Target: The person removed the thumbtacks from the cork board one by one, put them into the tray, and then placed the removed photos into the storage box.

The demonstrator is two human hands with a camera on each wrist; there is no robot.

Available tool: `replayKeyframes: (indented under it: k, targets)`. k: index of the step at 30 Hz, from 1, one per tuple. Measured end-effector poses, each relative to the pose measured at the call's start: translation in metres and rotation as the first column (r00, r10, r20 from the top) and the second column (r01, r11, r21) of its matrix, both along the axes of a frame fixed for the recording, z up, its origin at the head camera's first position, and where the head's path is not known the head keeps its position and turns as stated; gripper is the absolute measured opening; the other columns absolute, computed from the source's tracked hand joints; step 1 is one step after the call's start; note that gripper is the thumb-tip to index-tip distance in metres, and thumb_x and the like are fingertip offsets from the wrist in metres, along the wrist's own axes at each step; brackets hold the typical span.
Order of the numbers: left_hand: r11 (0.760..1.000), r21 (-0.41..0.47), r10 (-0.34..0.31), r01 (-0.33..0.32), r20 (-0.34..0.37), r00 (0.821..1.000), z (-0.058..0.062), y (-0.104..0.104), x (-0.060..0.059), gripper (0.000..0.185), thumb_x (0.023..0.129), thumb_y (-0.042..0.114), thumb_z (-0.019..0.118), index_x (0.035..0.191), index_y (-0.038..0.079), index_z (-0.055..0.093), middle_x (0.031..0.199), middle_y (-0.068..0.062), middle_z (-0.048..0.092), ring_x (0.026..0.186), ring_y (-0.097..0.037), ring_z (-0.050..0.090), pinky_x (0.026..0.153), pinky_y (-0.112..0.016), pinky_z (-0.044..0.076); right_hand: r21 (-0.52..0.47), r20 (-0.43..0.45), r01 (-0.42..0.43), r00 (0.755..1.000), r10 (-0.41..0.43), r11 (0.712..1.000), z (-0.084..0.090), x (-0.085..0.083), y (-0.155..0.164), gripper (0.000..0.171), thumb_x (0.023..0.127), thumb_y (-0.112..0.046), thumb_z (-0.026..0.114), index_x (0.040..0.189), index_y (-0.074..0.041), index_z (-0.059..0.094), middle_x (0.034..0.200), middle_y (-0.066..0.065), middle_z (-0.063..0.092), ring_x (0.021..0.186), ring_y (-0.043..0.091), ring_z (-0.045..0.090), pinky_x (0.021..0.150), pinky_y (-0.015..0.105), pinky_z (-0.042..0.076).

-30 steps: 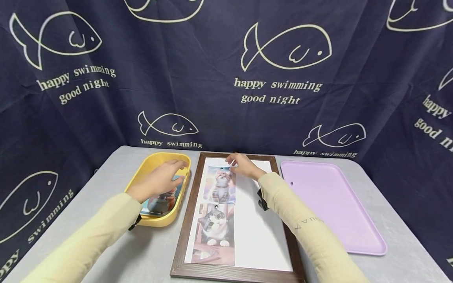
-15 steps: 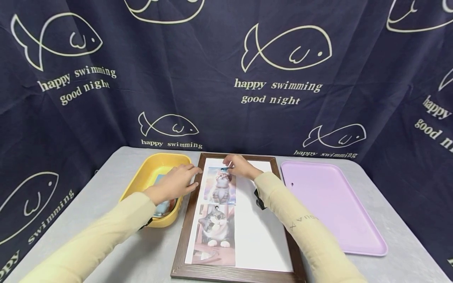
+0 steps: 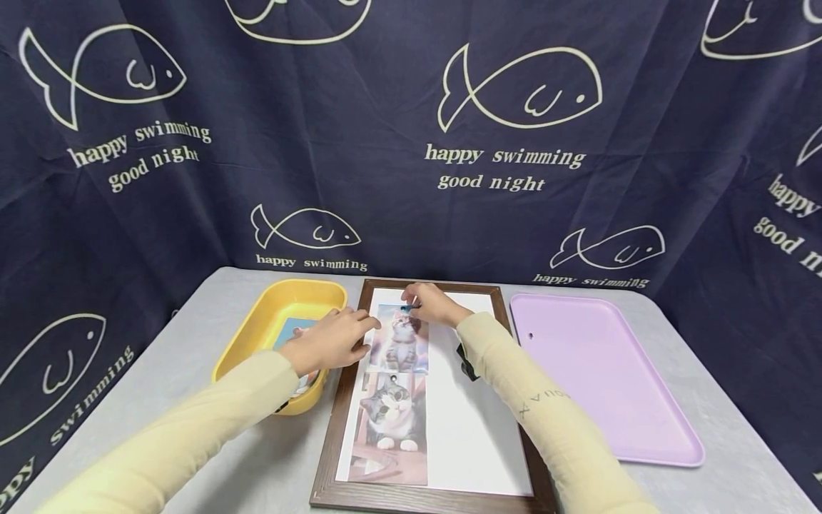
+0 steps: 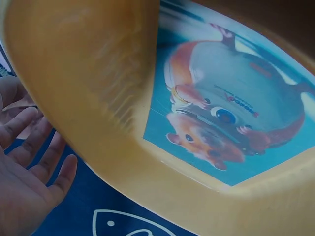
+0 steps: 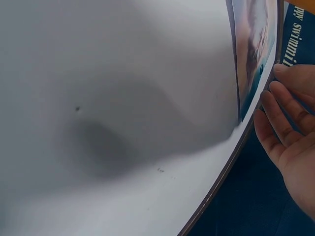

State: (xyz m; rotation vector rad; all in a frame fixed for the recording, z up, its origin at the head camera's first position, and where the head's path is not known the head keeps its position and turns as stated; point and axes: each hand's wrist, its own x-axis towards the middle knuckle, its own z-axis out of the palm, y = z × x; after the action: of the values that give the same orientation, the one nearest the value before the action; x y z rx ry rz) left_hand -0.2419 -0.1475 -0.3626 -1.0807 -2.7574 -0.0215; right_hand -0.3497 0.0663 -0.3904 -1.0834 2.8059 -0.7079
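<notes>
A brown-framed whiteboard lies on the table. Two cat pictures are on its left half: a kitten picture above and a grey-and-white cat picture below, a small dark magnet on each one's upper edge. My right hand hovers at the kitten picture's top, fingers loosely bent; in the right wrist view the magnet shows apart from the fingertips. My left hand, fingers relaxed, reaches over the frame's left side to the kitten picture's left edge. Whether it touches the picture is unclear.
Left of the whiteboard stands a yellow tub, in which a hamster picture lies. To the right is a purple tray with a small dark dot near its left edge. A dark fish-print curtain hangs behind.
My left hand has moved right, from above the yellow tub to the kitten picture's left edge. My right hand has shifted slightly left at the picture's top.
</notes>
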Motion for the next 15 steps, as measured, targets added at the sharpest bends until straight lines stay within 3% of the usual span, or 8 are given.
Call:
replayKeyframes:
  k: [9,15]
  targets:
    - [0.998,-0.058,-0.039,0.037,-0.019,0.999,0.001,0.006,-0.003,0.036,0.079,0.024,0.067,0.113,0.015,0.058,0.101,-0.002,0.060,0.091,-0.023,0.056,0.078,-0.041,0.046,0.027,-0.027,-0.002,1.000,0.003,1.000,-0.002,-0.002,-0.003,0.026,0.075,0.004,0.064,0.100,0.002,0.061,0.091,0.014,0.065,0.082,0.021,0.062,0.075,0.027,0.050]
    - [0.992,-0.109,-0.070,0.069,-0.009,0.997,0.003,0.012,-0.004,0.035,0.079,0.026,0.068,0.111,0.016,0.058,0.098,-0.001,0.060,0.087,-0.022,0.055,0.073,-0.037,0.045,0.032,-0.049,-0.019,0.999,0.020,0.999,-0.002,-0.002,-0.004,0.024,0.074,0.004,0.065,0.098,0.003,0.061,0.088,0.013,0.064,0.081,0.020,0.061,0.074,0.026,0.049]
